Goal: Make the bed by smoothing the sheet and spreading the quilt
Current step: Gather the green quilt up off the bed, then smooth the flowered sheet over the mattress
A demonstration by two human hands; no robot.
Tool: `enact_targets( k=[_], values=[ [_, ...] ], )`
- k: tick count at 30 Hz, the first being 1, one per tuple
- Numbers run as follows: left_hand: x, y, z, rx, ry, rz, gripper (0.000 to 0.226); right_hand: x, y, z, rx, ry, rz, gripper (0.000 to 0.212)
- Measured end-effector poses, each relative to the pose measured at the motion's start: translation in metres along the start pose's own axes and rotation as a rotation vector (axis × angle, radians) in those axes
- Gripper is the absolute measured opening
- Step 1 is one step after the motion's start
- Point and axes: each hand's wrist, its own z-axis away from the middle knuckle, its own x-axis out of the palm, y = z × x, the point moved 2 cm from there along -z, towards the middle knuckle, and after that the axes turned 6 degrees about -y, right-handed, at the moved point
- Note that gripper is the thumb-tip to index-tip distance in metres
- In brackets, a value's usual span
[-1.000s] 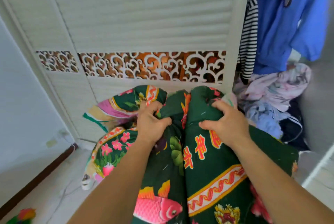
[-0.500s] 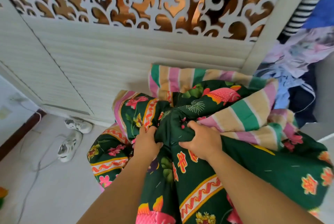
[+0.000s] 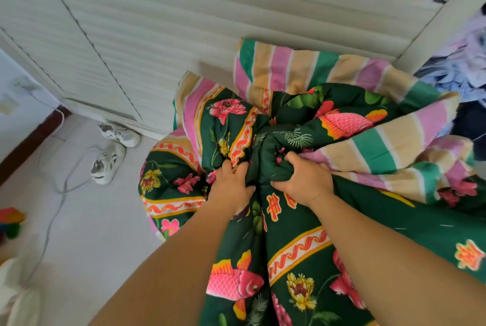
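A thick dark green quilt (image 3: 297,233) with pink fish, flowers and an orange border fills the lower middle and right. Its striped pink, tan and green underside (image 3: 289,68) is turned up at the far end. My left hand (image 3: 231,186) grips a bunched fold of the quilt. Just to its right, my right hand (image 3: 305,181) grips the neighbouring fold, fingers curled into the fabric. Both forearms reach forward from the bottom edge. The bed and sheet are hidden under the quilt.
A white louvred wardrobe door (image 3: 157,23) with a carved cut-out band stands close ahead. A pair of white shoes (image 3: 113,149) and a white cable (image 3: 60,189) lie on the pale floor at left. Piled clothes (image 3: 462,68) sit at the right edge.
The view has tilted down towards the floor and the quilt. The quilt's far end has flopped over, showing more striped underside. Both hands keep their grip, now lower and closer together.
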Motion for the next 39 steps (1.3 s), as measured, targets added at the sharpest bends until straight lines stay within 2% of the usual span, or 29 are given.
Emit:
enact_targets(
  k=[3, 7, 14, 21, 30, 35, 39],
  values=[
    [0.001, -0.003, 0.021, -0.043, -0.04, 0.01, 0.069, -0.004, -0.004, 0.015, -0.011, -0.019, 0.044, 0.061],
    [0.003, -0.006, 0.065, -0.086, -0.011, 0.096, 0.074, -0.01, -0.009, 0.053, -0.059, 0.001, 0.143, 0.069],
    [0.012, 0.001, 0.155, -0.147, 0.057, 0.213, 0.07, -0.011, -0.008, 0.124, -0.185, 0.041, 0.162, 0.08],
    [0.019, 0.012, 0.223, -0.172, 0.162, 0.272, 0.065, -0.015, -0.02, 0.167, -0.311, 0.112, 0.228, 0.073],
    [0.019, 0.004, 0.272, -0.248, 0.354, 0.358, 0.05, -0.002, -0.067, 0.205, -0.566, 0.129, 0.111, 0.045],
    [0.022, -0.017, 0.3, -0.318, 0.45, 0.414, 0.04, 0.012, -0.107, 0.226, -0.667, 0.071, 0.051, 0.044],
    [0.028, -0.056, 0.332, -0.389, 0.49, 0.462, 0.038, 0.033, -0.153, 0.251, -0.766, -0.002, 0.099, 0.043]
  ],
)
